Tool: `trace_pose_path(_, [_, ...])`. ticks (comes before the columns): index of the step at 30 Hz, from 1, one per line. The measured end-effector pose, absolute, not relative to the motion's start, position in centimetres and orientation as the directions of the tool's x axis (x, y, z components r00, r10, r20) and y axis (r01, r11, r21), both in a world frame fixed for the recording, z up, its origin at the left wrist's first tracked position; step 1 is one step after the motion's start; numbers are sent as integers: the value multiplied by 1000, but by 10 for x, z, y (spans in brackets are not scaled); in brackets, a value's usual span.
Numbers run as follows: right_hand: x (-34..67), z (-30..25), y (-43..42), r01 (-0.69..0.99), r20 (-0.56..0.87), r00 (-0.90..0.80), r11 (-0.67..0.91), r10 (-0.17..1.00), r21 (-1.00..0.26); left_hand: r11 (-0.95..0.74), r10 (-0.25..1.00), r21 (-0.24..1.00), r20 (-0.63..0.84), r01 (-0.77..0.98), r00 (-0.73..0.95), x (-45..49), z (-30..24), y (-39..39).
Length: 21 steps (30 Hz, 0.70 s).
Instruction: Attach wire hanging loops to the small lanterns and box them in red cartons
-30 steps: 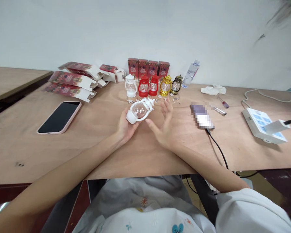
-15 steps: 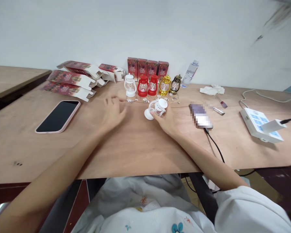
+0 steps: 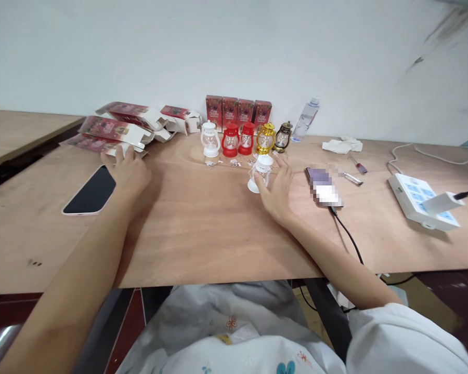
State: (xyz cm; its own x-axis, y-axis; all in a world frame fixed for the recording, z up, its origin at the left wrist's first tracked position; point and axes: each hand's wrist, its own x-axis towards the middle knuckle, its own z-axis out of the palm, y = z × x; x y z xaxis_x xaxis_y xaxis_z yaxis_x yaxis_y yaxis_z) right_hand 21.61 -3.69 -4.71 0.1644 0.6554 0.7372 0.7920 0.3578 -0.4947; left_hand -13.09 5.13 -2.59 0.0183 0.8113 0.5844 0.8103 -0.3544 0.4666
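My right hand has its thumb and fingers around a small white lantern, which leans slightly, its base near the tabletop. My left hand reaches to the near edge of the flattened red boxes, with its fingers apart. Whether the fingertips touch a box is hard to make out. Behind the held lantern stand a white lantern, two red lanterns, a gold lantern and a bronze lantern in a row. Small metal key-ring pieces lie in front of them.
Several closed red boxes stand against the wall, beside a clear bottle. A dark-screened phone lies under my left forearm. Farther right are a charging phone, a tissue, a screwdriver and a power strip.
My left hand has moved left, from the middle of the table to the flattened boxes. My right hand has shifted slightly right and brought the white lantern closer to upright.
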Motion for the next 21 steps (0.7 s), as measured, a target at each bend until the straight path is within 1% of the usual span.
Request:
trace_pose_path(2, [210,-41,-45,812,791,163,375,589,-447,-337,805,461,593,821,-2,-133,-26,51])
trace_pose_path(4, [205,-37,-53,827,826,98,416,555,-378,-298,819,461,573,836,-24,-135,-26,52])
trace_pose_path(8, [196,-38,-61,824,837,-13,480,548,-302,-183,857,486,505,854,-104,-135,-19,52])
trace_pose_path(10, [194,-41,-62,819,847,-39,503,530,-277,-128,837,477,522,869,-164,-132,-8,48])
trace_pose_path(14, [191,-42,-64,828,902,-58,525,428,-196,-67,727,382,652,922,-217,-121,20,33])
trace_pose_path(16, [189,-41,-65,815,920,-84,558,384,-158,-33,642,372,719,928,-266,-113,30,27])
trace_pose_path(17, [188,-40,-65,793,925,-105,592,365,-143,-14,584,384,753,923,-304,-108,33,26])
trace_pose_path(19, [186,-38,-67,712,926,-155,689,343,-136,-14,508,382,799,924,-323,-98,37,23])
trace_pose_path(20, [184,-38,-68,657,918,-180,738,352,-154,-30,496,373,811,927,-310,-92,39,22])
trace_pose_path(21, [183,-38,-68,602,905,-205,777,373,-184,-57,510,355,814,933,-278,-87,39,21])
